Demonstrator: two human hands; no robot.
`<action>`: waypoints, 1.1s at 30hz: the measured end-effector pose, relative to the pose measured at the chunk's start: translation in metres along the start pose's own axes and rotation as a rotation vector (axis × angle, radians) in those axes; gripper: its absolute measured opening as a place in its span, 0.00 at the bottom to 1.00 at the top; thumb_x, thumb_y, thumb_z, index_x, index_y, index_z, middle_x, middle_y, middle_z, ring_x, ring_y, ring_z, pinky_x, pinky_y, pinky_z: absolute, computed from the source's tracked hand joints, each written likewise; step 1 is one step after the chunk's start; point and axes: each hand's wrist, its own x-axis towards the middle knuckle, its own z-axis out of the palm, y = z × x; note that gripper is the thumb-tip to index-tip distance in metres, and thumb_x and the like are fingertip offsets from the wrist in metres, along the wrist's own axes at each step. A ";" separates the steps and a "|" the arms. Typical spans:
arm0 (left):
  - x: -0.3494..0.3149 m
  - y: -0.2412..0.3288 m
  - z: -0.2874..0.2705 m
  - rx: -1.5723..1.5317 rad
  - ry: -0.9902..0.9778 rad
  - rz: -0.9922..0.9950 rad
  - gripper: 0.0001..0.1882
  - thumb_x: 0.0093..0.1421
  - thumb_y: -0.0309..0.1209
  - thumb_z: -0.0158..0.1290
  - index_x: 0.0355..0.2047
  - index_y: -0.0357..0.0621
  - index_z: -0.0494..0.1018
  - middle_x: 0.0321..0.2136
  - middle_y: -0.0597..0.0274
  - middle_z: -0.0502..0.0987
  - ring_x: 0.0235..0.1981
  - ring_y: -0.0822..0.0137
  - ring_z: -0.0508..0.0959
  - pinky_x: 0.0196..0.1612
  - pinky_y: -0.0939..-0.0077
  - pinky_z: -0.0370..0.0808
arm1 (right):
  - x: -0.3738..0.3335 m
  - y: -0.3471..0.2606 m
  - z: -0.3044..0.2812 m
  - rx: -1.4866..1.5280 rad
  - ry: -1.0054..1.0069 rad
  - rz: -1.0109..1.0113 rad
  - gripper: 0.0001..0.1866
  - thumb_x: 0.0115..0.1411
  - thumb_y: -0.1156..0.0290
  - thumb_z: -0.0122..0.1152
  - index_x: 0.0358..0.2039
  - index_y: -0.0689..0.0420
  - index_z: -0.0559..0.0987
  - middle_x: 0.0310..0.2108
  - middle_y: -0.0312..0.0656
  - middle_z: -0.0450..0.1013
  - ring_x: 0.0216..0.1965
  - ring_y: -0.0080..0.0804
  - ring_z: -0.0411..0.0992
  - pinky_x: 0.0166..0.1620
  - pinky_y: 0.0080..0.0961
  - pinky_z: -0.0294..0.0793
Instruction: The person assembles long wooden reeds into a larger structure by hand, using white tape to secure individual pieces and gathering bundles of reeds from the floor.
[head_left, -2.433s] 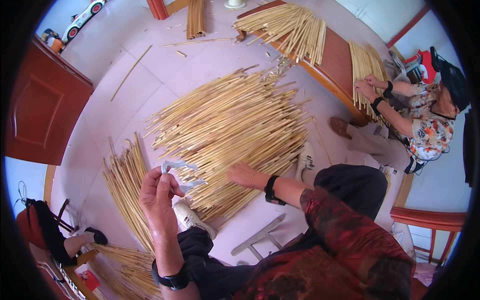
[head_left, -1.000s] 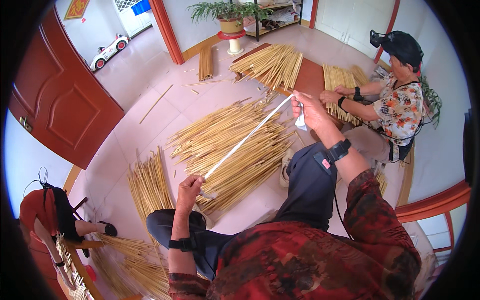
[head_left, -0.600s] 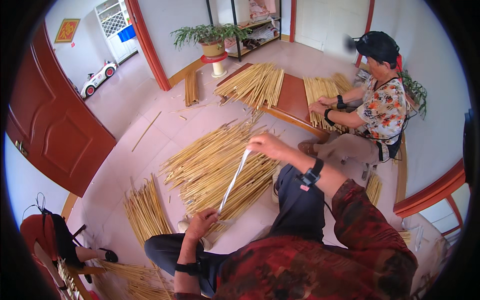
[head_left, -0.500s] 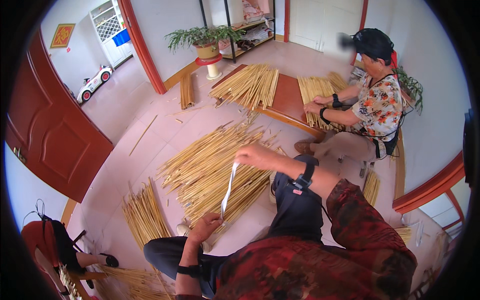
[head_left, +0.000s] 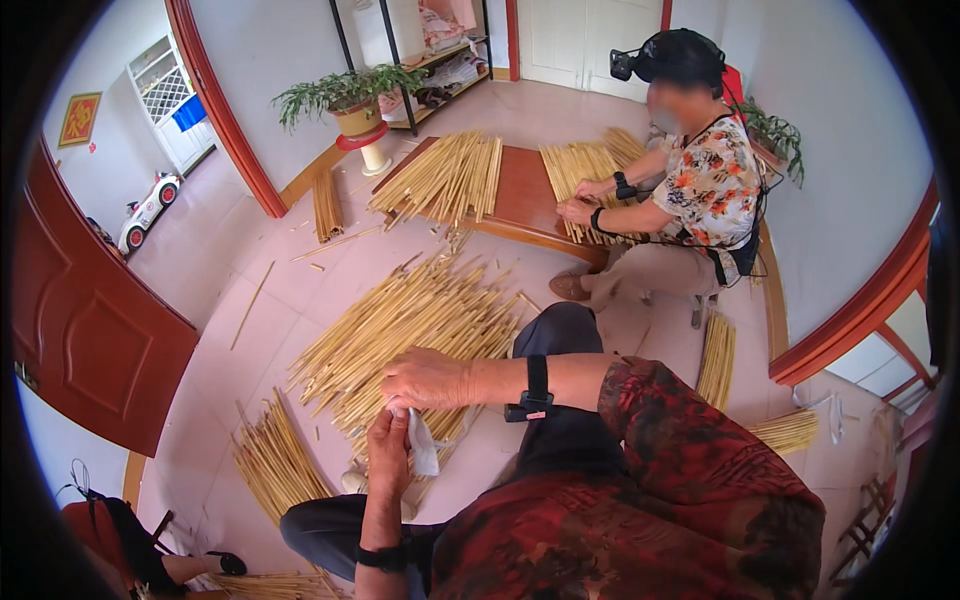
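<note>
A: Fingers?
B: At left hand point(head_left: 390, 440), pinching the white strip point(head_left: 424, 448) near its top; at right hand point(head_left: 425, 378), curled just above, too hidden to tell the grip.
A: Handling?
B: Probably light, limp, soft; best pinched near the ends.
A: Looks? Where?
B: Flat, crumpled; hanging beside left hand, before pale sticks point(head_left: 420, 310).

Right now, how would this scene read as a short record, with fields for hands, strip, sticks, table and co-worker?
Left hand: closed on the white strip
Right hand: meeting the left; its grip is partly hidden
Strip: loose part hangs beside the left hand
Floor pile: thin yellowish sticks, beyond the hands
Low table: red-brown, bearing more sticks
Co-worker: seated at the table's right end
</note>
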 end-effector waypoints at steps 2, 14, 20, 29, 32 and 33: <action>-0.004 0.004 0.003 -0.101 0.017 0.003 0.12 0.58 0.37 0.43 0.31 0.41 0.67 0.14 0.74 0.62 0.15 0.80 0.60 0.16 0.86 0.58 | -0.001 0.006 -0.006 0.169 -0.103 0.085 0.09 0.49 0.66 0.52 0.23 0.58 0.71 0.25 0.43 0.67 0.30 0.42 0.67 0.33 0.33 0.66; -0.011 0.031 -0.020 -0.728 0.116 0.195 0.11 0.58 0.39 0.41 0.31 0.44 0.65 0.19 0.67 0.64 0.24 0.71 0.66 0.26 0.78 0.65 | -0.026 -0.011 0.049 0.594 0.028 0.187 0.15 0.50 0.67 0.51 0.37 0.62 0.68 0.32 0.51 0.68 0.37 0.41 0.68 0.40 0.31 0.66; -0.009 0.039 -0.018 -0.786 0.078 0.266 0.11 0.58 0.38 0.42 0.33 0.43 0.65 0.20 0.66 0.66 0.25 0.68 0.68 0.27 0.75 0.67 | -0.034 -0.018 0.060 1.065 -0.216 0.464 0.15 0.58 0.62 0.44 0.34 0.62 0.70 0.20 0.37 0.68 0.25 0.24 0.69 0.30 0.22 0.68; -0.014 -0.018 -0.125 -0.814 0.431 0.170 0.08 0.59 0.37 0.39 0.33 0.48 0.63 0.14 0.75 0.55 0.16 0.80 0.58 0.18 0.85 0.59 | -0.075 0.022 0.009 0.671 -0.138 0.487 0.13 0.56 0.64 0.47 0.30 0.62 0.72 0.16 0.37 0.66 0.19 0.21 0.64 0.25 0.21 0.64; -0.018 -0.031 -0.138 -0.836 0.498 0.159 0.08 0.59 0.37 0.39 0.33 0.48 0.64 0.13 0.75 0.55 0.15 0.80 0.58 0.17 0.84 0.59 | -0.084 0.029 0.001 0.588 -0.029 0.503 0.12 0.55 0.65 0.49 0.31 0.61 0.73 0.17 0.37 0.66 0.19 0.22 0.65 0.25 0.21 0.64; -0.018 -0.034 -0.140 -0.790 0.516 0.146 0.09 0.59 0.37 0.40 0.33 0.46 0.64 0.13 0.75 0.56 0.15 0.79 0.59 0.18 0.84 0.60 | -0.085 0.031 0.000 0.643 0.004 0.530 0.12 0.55 0.66 0.49 0.33 0.61 0.73 0.18 0.35 0.67 0.18 0.20 0.64 0.22 0.20 0.64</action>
